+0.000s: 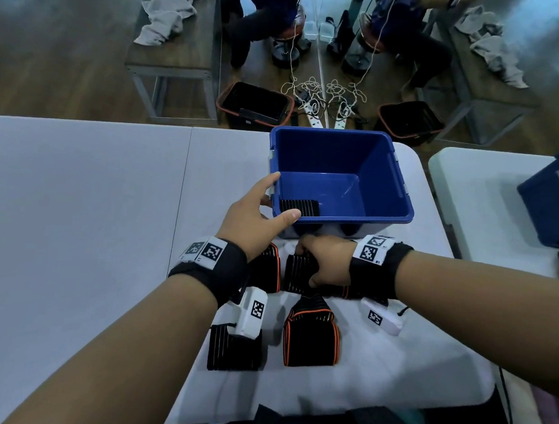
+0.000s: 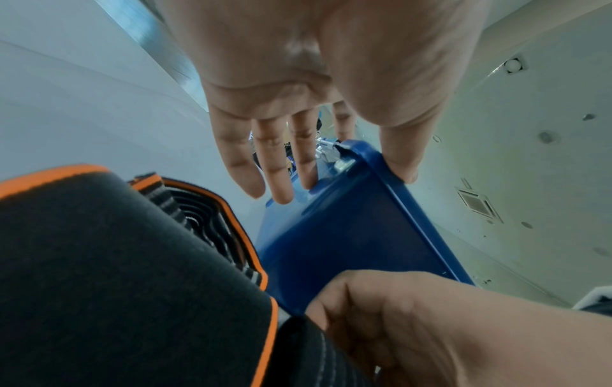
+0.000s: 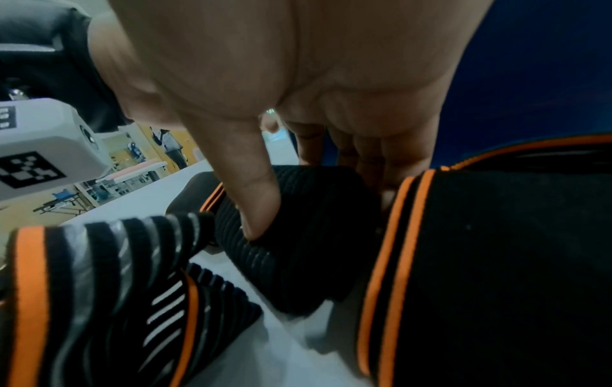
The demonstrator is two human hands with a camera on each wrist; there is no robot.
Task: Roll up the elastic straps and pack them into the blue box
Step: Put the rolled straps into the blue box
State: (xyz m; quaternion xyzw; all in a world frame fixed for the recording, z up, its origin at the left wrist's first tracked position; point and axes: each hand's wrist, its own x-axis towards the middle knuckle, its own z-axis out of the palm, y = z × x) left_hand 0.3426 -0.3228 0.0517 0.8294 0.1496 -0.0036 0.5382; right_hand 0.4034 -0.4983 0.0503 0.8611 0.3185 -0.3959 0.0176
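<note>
The blue box point(image 1: 390, 173) stands open on the white table point(image 1: 71, 230), with one rolled black strap point(image 1: 300, 206) in its near left corner. My left hand point(image 1: 262, 207) rests on that corner. Its thumb point(image 2: 402, 162) lies on the rim and its straight fingers point(image 2: 278, 170) lie along the outer wall. Just in front of the box, my right hand point(image 1: 316, 264) grips a rolled black strap point(image 3: 298, 235), thumb point(image 3: 258, 209) on top. Other rolled straps lie close by: one point(image 1: 267, 272) under my left wrist, an orange-edged one point(image 1: 310, 338) and a black one point(image 1: 233, 352).
A second blue box point(image 1: 557, 198) sits on a separate table point(image 1: 470, 205) to the right, across a narrow gap. Beyond the table's far edge are black bins point(image 1: 254, 105), cables, and a mirror. My wrist camera units point(image 1: 251, 312) hang over the straps.
</note>
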